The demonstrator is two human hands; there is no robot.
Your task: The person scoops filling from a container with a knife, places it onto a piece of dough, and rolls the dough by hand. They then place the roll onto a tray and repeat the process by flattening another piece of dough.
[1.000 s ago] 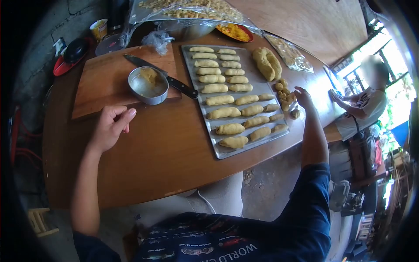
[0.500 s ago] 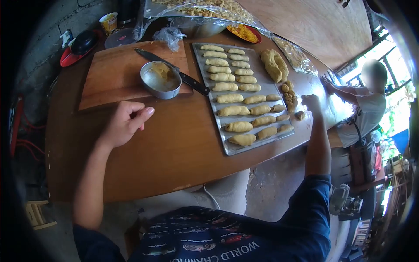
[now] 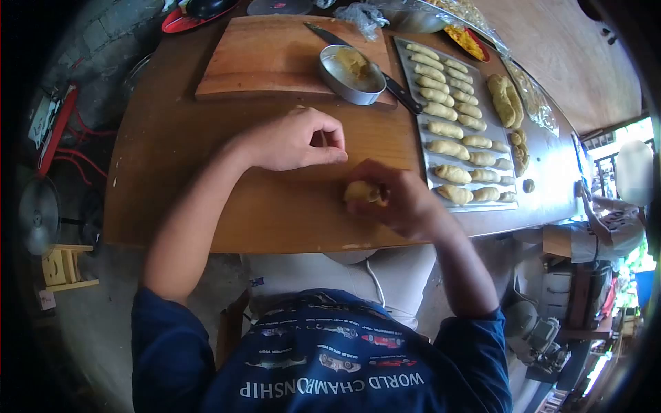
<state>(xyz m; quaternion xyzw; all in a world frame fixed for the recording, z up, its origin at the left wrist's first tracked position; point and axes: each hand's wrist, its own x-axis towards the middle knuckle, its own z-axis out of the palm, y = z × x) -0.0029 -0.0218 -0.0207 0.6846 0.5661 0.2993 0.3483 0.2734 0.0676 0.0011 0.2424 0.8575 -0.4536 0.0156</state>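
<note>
My right hand (image 3: 399,196) is closed around a piece of dough (image 3: 363,192) just above the brown table, blurred by motion. To its left and slightly farther away, my left hand (image 3: 296,141) has curled fingers, with thumb and index tips together and nothing visible between them. Beyond both hands stands a round metal tin (image 3: 353,76) with tan filling inside. A black-handled knife (image 3: 401,93) lies beside the tin, its blade on the wooden board (image 3: 261,58). Rows of rolled dough pieces (image 3: 447,149) cover a metal tray (image 3: 425,148) right of my hands.
A large dough lump (image 3: 506,101) and small dough balls (image 3: 519,148) lie right of the tray, with one loose ball (image 3: 529,186) nearer me. A bowl of orange shreds (image 3: 466,43) and crumpled plastic (image 3: 365,19) are at the back. Another person (image 3: 606,227) is at the far right.
My right hand has come from beside the dough balls to the table in front of me, now with dough in it. My left hand's fingertips have closed together. The view has shifted.
</note>
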